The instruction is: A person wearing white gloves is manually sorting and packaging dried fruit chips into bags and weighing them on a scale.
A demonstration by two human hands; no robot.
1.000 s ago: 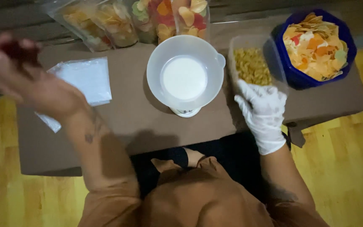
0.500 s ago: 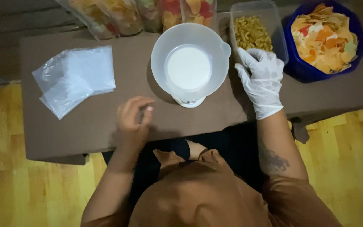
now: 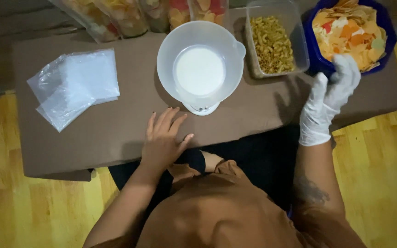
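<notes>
My left hand (image 3: 164, 140) lies flat on the brown table (image 3: 116, 138), bare, with the fingers spread and nothing in it. Just in front of its fingertips stands the white kitchen scale (image 3: 201, 73) with its clear round bowl on top, and this bowl looks empty. Further to the left of this hand, well apart, is a small pile of clear plastic bags (image 3: 72, 89).

My right hand (image 3: 329, 98), in a white glove, is at the near rim of the blue bowl (image 3: 387, 43). The fingers curl over the edge, and I cannot tell if they already hold some crackers or only touch them. I judge that the step in hand is to take crackers from this bowl. The next move would need a soft pinch, because such chips break easily, and then a short way to the left.

The crackers (image 3: 350, 27) are thin and curled, coloured orange, yellow, white, red and pale green, heaped nearly to the rim. Beside the blue bowl, to the left of my gloved hand, a clear box holds macaroni snacks (image 3: 272, 43). Beyond the scale, filled snack bags (image 3: 129, 16) lie in a row.
</notes>
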